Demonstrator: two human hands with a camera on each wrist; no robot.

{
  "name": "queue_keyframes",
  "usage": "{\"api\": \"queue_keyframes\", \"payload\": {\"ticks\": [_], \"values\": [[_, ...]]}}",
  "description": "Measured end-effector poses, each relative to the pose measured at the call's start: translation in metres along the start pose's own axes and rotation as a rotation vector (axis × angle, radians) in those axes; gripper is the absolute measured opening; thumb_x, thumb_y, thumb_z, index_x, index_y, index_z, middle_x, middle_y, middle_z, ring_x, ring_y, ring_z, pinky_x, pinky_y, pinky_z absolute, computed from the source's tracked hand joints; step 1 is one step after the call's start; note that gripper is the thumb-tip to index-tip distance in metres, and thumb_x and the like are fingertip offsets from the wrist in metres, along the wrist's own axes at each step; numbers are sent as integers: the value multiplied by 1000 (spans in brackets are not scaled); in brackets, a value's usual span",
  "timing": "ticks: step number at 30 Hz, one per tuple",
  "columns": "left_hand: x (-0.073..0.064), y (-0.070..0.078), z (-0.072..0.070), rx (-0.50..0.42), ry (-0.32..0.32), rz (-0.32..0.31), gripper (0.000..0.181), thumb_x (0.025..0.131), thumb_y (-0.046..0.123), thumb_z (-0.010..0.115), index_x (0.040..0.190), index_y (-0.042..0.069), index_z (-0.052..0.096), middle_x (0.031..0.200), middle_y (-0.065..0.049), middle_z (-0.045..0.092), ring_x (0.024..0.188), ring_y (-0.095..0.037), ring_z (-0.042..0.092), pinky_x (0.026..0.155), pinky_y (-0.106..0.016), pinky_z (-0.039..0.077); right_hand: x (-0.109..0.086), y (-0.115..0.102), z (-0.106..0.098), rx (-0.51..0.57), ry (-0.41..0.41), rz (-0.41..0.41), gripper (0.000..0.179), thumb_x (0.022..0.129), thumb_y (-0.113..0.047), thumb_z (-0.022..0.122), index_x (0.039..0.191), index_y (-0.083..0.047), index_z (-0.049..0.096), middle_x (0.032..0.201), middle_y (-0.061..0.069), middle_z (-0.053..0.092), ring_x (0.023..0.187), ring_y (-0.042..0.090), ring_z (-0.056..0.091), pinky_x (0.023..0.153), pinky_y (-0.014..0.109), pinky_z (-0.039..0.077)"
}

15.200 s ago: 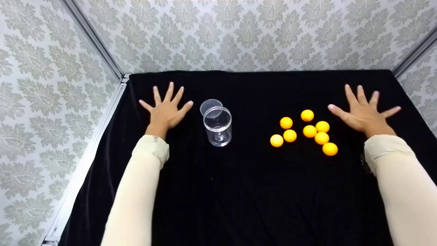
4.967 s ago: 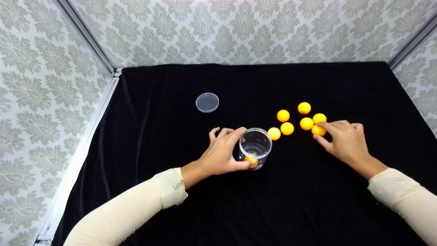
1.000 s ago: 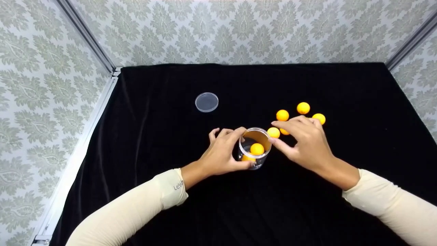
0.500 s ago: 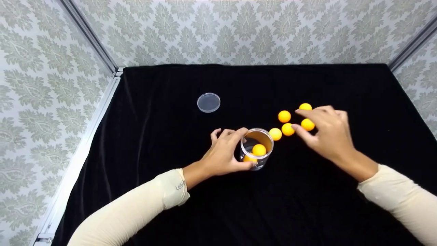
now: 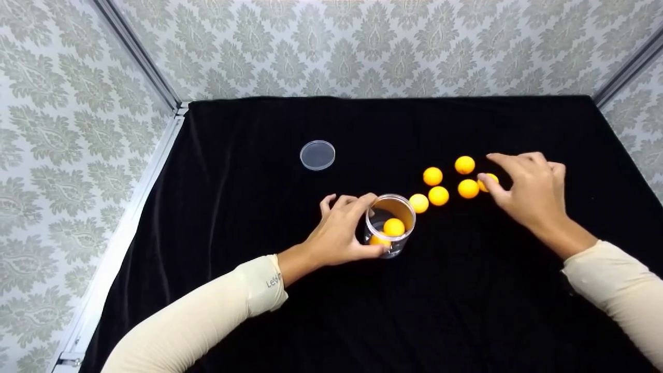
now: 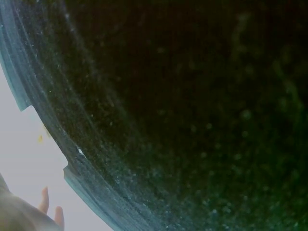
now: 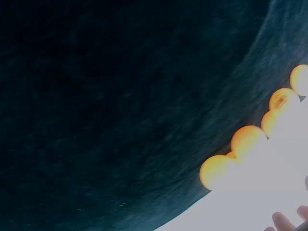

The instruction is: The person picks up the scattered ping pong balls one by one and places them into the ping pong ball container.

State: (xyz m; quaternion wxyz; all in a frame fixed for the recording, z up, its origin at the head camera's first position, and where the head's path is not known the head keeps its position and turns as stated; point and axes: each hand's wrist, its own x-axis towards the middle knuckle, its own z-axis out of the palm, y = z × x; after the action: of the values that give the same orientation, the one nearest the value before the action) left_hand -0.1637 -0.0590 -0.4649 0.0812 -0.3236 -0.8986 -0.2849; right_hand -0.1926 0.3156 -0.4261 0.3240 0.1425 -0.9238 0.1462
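My left hand (image 5: 339, 233) grips a clear round jar (image 5: 396, 248), thumb in front and fingers around its far side. Inside the jar lie orange balls (image 5: 394, 227), at least two visible. My right hand (image 5: 533, 191) hovers at the rightmost loose orange ball (image 5: 489, 181), thumb and index finger spread apart; the thumb partly covers that ball. Several more loose balls (image 5: 468, 188) lie between the jar and this hand. In the left wrist view part of a hand (image 6: 26, 214) shows at the lower left; in the right wrist view, fingertips (image 7: 283, 222) at the lower right.
A clear round lid (image 5: 317, 155) lies behind the jar, to its left. One orange ball (image 5: 419, 203) sits right beside the jar's right side. Black cloth (image 5: 331, 321) covers the table, with patterned walls (image 5: 342, 52) at the back and sides.
My right hand has moved right, from the jar's rim to the rightmost ball. Since 5 s ago another ball is in the jar. Earlier, the jar stood beside its lid, with both hands flat.
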Motion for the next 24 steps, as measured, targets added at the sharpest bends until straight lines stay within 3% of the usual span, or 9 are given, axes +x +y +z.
{"api": "queue_keyframes", "payload": {"ticks": [12, 24], "values": [[0, -1, 1, 5, 7, 6, 85, 70, 63, 79, 139, 24, 49, 108, 5, 64, 118, -17, 55, 109, -66, 25, -10, 30, 12, -56, -91, 53, 40, 87, -33, 78, 124, -18, 72, 111, 15, 75, 101, 40, 60, 79, 59, 35], [0, 0, 0, 5, -4, -2, 88, 70, 64, 79, 142, 24, 48, 110, 7, 63, 118, -16, 54, 110, -66, 24, -18, 37, 23, -65, -249, 87, 50, 87, -37, 79, 133, -20, 67, 122, 12, 73, 106, 41, 58, 78, 61, 37]]}}
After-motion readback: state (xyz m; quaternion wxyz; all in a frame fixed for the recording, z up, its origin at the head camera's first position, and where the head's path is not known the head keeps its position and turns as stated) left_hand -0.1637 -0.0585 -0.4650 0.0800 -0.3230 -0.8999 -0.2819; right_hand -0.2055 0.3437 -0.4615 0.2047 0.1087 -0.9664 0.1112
